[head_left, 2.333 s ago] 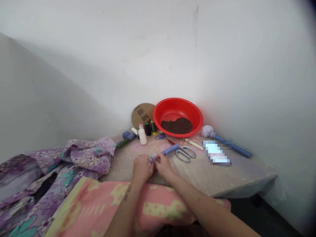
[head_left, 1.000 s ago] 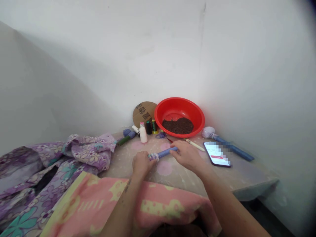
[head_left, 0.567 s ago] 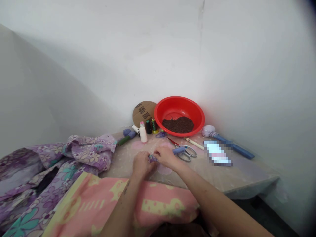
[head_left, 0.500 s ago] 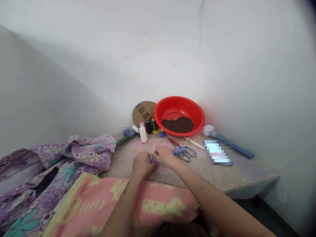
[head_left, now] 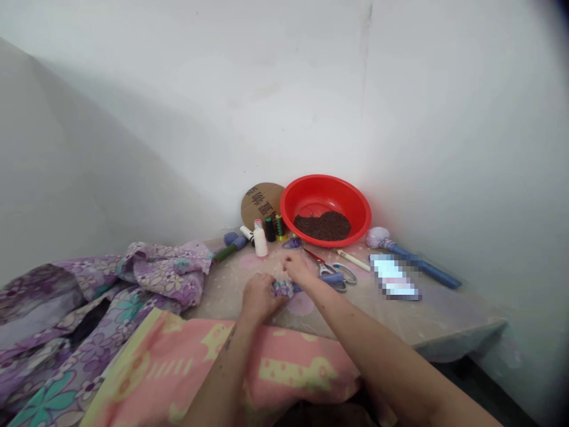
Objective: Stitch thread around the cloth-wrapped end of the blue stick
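Observation:
My left hand (head_left: pixel 259 298) is closed on the left end of a small bundle (head_left: pixel 283 288) wrapped in patterned purple and teal material, just above the table top. From the bundle a blue handle (head_left: pixel 331 279) extends right, over the scissors' grey handles. My right hand (head_left: pixel 296 267) is raised just above the bundle with its fingers pinched together; whatever they hold, if anything, is too small to make out. Beyond it lie the red-and-grey scissors (head_left: pixel 326 268) and a small purple thread bundle (head_left: pixel 294 241).
A red basin (head_left: pixel 326 190) with dark grains leans by a cardboard disc (head_left: pixel 260 204). Thread spools (head_left: pixel 261 243) stand left of it. A white stick (head_left: pixel 353 260), pixelated phone (head_left: pixel 395 276) and blue-handled mallet (head_left: pixel 429 268) lie right. Floral cloth (head_left: pixel 164 276) and pink cloth (head_left: pixel 200 356) are nearer.
My right hand has come off the bundle and moved up, away from my left hand. More of the patterned bundle now shows. The view has shifted slightly.

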Demonstrator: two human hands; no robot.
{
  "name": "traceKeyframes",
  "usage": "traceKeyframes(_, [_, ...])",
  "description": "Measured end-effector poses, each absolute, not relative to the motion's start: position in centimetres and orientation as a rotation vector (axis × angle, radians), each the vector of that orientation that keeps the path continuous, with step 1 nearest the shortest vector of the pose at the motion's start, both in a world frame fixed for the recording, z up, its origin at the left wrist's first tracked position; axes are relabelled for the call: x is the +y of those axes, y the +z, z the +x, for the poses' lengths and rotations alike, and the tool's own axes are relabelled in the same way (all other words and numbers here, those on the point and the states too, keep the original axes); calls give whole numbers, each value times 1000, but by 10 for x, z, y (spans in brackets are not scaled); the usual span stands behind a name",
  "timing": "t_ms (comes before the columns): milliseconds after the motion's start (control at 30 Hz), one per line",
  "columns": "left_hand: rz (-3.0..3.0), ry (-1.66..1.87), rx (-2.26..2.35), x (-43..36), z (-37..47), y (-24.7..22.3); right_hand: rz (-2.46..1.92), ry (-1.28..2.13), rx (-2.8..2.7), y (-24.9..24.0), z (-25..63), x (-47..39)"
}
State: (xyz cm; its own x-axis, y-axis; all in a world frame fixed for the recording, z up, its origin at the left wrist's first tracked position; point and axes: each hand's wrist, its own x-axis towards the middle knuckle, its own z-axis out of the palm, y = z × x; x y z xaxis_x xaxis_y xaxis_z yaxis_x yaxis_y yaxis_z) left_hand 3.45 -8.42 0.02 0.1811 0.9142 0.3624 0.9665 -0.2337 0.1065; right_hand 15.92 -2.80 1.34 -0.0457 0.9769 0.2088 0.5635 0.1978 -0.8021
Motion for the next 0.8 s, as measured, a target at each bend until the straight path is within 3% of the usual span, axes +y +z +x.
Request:
traceKeyframes(200, [-2294, -533, -1840, -84, 34, 1, -1014, 1123, -1044, 34, 181, -26])
traceKeyframes(267, [-2301, -527, -1841, -84, 34, 2, -794, 1090, -852, 50, 195, -25])
traceKeyframes(367, [-2312, -526, -1846, -83, 34, 2, -612, 783, -759, 77, 223, -22])
traceKeyframes(533, [-2325, -551, -1835, -81, 33, 1, -627, 387, -838, 99, 263, -23])
traceKeyframes(800, [-2317, -527, -1894, -80, 33, 2, -895, 670, -1696, 39, 229, -35])
